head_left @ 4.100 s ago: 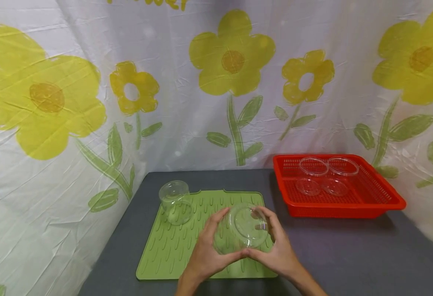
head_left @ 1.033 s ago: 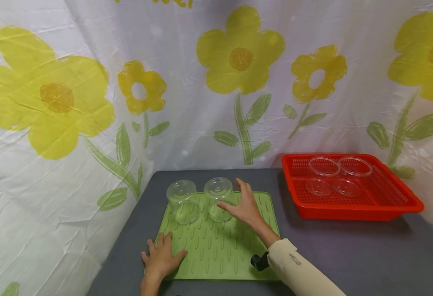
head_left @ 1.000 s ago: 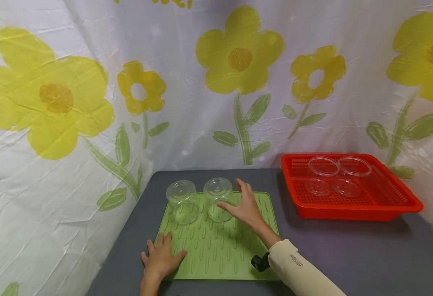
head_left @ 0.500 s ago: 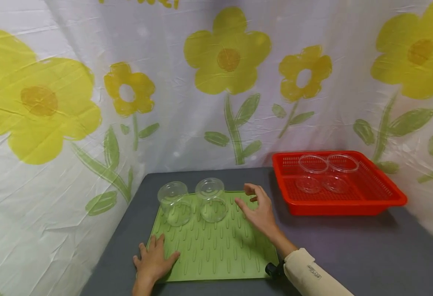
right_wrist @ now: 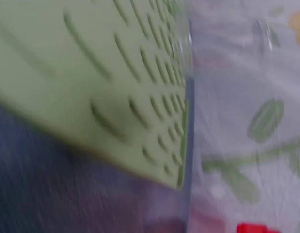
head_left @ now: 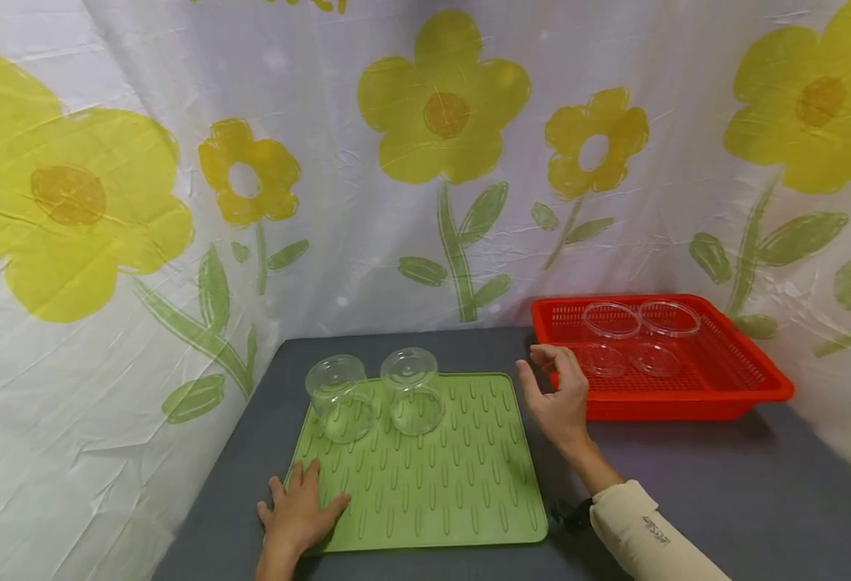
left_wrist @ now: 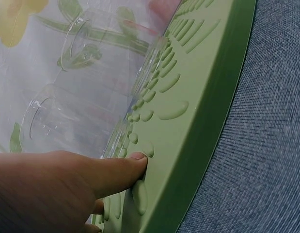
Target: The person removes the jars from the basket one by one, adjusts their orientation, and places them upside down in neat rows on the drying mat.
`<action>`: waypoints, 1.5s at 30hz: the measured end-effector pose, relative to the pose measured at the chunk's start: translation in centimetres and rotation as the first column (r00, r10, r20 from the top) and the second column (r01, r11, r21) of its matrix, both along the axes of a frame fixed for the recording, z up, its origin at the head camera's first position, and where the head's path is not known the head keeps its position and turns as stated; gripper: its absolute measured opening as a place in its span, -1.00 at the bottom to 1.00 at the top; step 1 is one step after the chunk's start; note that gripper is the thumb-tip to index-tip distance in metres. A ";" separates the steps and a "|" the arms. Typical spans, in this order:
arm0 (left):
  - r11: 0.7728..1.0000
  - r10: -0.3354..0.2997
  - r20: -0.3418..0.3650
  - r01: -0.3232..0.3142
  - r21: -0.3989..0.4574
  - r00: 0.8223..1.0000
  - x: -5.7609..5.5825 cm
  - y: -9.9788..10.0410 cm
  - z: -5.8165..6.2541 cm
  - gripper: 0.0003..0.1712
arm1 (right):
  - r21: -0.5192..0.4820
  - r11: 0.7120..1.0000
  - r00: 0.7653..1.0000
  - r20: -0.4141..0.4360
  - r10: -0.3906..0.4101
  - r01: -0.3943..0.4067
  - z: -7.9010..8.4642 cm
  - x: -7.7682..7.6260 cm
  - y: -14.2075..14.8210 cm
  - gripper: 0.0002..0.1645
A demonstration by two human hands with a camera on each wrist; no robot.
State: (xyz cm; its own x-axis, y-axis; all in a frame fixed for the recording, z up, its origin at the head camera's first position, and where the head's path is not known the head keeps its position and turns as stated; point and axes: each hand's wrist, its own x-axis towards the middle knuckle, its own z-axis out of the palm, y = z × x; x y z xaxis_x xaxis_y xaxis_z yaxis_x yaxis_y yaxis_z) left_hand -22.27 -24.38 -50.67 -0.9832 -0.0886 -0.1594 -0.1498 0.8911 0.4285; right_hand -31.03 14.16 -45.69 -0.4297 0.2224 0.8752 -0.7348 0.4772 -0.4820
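Observation:
Two clear plastic jars stand bottom up at the back left of a green ribbed mat [head_left: 462, 484]: a left jar [head_left: 340, 397] and a right jar [head_left: 412, 391]. My left hand [head_left: 297, 510] rests with spread fingers on the mat's left edge; in the left wrist view its thumb [left_wrist: 123, 172] touches the ribbed surface. My right hand [head_left: 562, 399] is in the air between the mat and a red basket [head_left: 687, 410], fingers loosely bent and holding nothing. Its fingers overlap the basket's left front corner in the head view. Two more clear jars [head_left: 603, 339] [head_left: 661, 335] stand inside the basket.
A dark grey tabletop [head_left: 462, 565] lies under the mat and basket. Behind it hangs a white cloth [head_left: 338, 266] printed with yellow flowers. A black wrist camera [head_left: 572, 514] sits by the right sleeve.
Both hands held a jar earlier; it now stands beside the first jar on the mat. My right hand has let go and moved right to the basket. My left hand stays on the mat.

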 end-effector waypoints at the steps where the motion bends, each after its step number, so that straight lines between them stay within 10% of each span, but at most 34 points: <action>1: 1.000 -0.003 -0.006 0.003 -0.003 1.000 0.0 0.0 0.0 0.09 | -0.015 1.000 1.000 -0.001 -0.021 0.021 0.3 -0.1 0.5 -0.62; 20: 1.000 -0.004 0.040 0.005 -0.026 0.999 -0.3 -0.2 0.1 0.14 | 0.059 0.951 0.908 0.282 -0.308 0.304 2.8 -3.2 11.5 -0.64; 23: 1.000 -0.001 0.052 0.002 -0.024 0.999 -0.4 -0.2 0.0 0.14 | 0.116 0.938 0.850 0.398 -0.345 0.327 3.2 -3.3 12.9 -0.49; 29: 1.000 0.002 0.059 -0.001 -0.023 0.998 -0.4 -0.2 -0.1 0.16 | 0.375 0.894 0.613 0.654 -0.443 0.245 4.1 -3.3 15.3 0.06; 32: 1.000 0.006 0.058 -0.005 -0.021 0.998 -0.4 -0.2 -0.1 0.16 | 0.456 0.873 0.540 0.697 -0.472 0.174 4.4 -3.8 16.0 0.23; 45: 1.000 -0.004 0.056 0.004 -0.003 0.998 -0.3 -0.2 0.0 0.15 | 0.499 0.867 0.442 0.776 -0.450 0.008 5.2 -5.5 18.2 0.45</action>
